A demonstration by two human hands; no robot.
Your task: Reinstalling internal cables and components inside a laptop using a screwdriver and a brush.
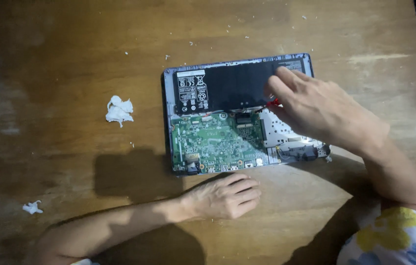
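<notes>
Lying opened-up, back cover off, on the wooden table: a small laptop, long axis running left to right, black battery pack filling the far half, green circuit board filling the near-left part. Peeking out at the battery's near-right corner, something small and red, possibly wiring or a tool tip, too small for telling which.

Reaching over the laptop's right side, the right hand, fingers curled together and pinching at that red bit, right on the battery's near edge; whether truly clamped on it, hard to tell, fingertips hiding the contact. Clearly the nearer of the hands to the red bit and the battery.

Resting flat on the table just in front of the laptop's near edge, the left hand, fingers loosely extended toward the right, gripping nothing, not touching the casing.

Sitting well off to the laptop's left, a crumpled white tissue; farther out, near-left, a smaller white scrap. Scattered beyond the laptop's far edge, tiny white crumbs.
</notes>
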